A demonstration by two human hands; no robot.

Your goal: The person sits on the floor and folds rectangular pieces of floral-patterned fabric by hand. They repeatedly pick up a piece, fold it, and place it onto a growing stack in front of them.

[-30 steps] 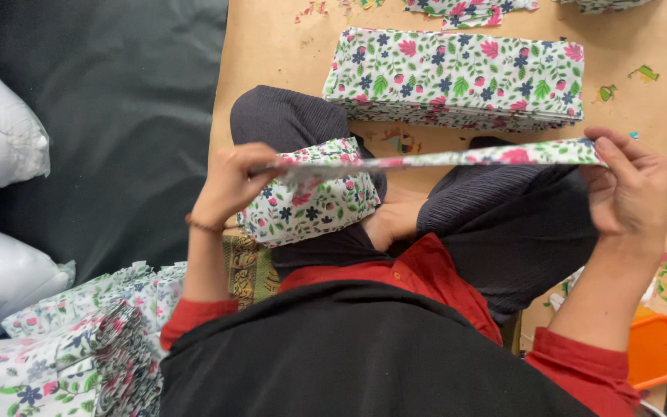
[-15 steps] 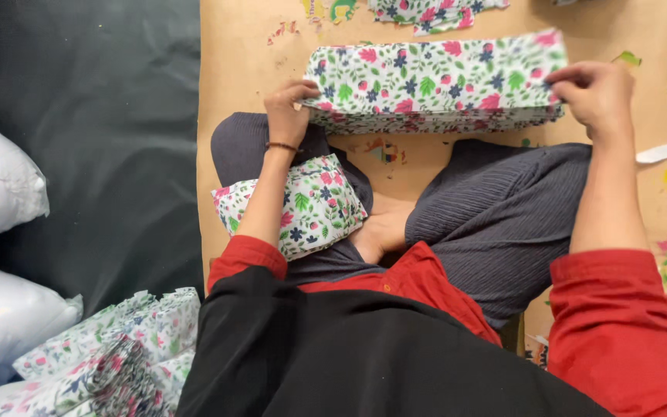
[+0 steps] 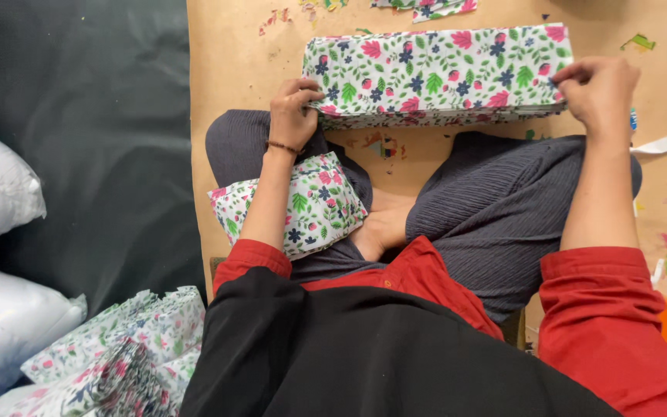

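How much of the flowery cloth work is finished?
Looks done: a neat stack of flowery covers lies on the brown board. In hand: the left hand and right hand grip that stack's two ends. Left, it seems: a stuffed flowery cushion in the lap and a loose heap of covers.

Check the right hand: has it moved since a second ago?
Yes. The right hand went forward, away from the body, from above the knee out to the right end of the floral cover stack on the brown board.
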